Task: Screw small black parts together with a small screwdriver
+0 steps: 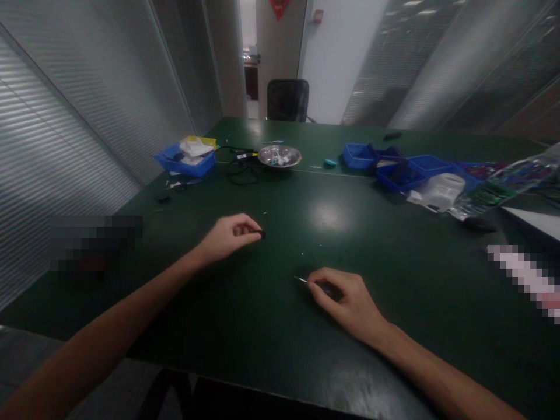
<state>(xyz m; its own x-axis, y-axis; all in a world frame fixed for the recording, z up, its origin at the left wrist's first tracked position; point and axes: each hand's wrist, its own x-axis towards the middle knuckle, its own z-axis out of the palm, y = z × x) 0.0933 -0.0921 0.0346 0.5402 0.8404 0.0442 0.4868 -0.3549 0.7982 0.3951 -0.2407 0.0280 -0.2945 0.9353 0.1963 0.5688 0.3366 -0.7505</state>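
Observation:
My left hand [228,237] rests on the dark green table [245,326], fingers curled, pinching a small black part [261,234] at the fingertips. To its lower right my right hand [345,300] lies on the table with its fingers closed round a thin tool whose metal tip [300,279] sticks out to the left. The two hands are apart, with bare tabletop between them.
At the back left stands a blue bin [186,157] with white and yellow items, then black cables [240,166] and a metal bowl [279,156]. Several blue trays [394,166], a white object [440,191] and plastic bags [503,186] fill the back right. A black chair [287,100] stands behind.

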